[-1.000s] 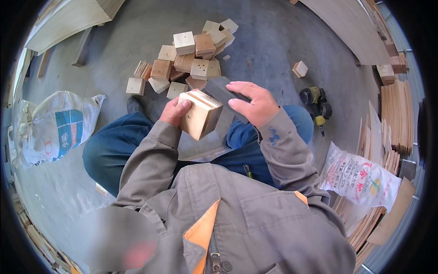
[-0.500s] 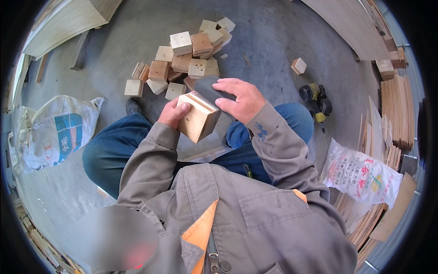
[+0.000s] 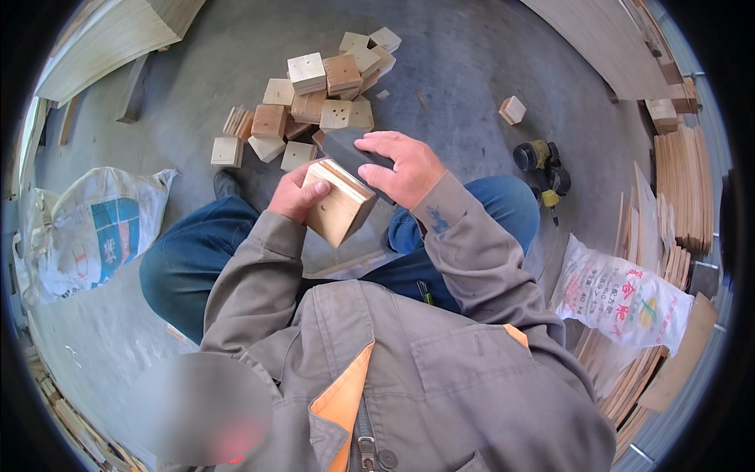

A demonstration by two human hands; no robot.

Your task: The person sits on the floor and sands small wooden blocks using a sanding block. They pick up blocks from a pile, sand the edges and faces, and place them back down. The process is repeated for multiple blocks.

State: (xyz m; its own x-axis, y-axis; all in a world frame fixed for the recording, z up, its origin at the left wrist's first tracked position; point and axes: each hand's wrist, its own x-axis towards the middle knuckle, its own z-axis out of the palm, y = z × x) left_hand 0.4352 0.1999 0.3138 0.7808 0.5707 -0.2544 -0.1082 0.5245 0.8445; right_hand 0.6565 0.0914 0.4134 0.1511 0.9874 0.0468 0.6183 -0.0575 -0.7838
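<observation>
In front of my lap, my left hand grips a square block of layered wood by its left side, thumb on the pale face. The block is tilted, with one small mark on that face. My right hand is closed on a flat dark grey sheet that looks like sandpaper. The sheet lies along the block's far right edge, and appears to touch it. My right palm and some of the fingers are hidden.
Beyond my hands lies a heap of wooden blocks on the concrete floor. To the right are a single block and a green-black power tool. White woven sacks lie left and right. Plywood strips are stacked far right.
My right hand has moved left with the sandpaper, which now lies closer along the block's edge. My left hand and the block stay nearly in place.
</observation>
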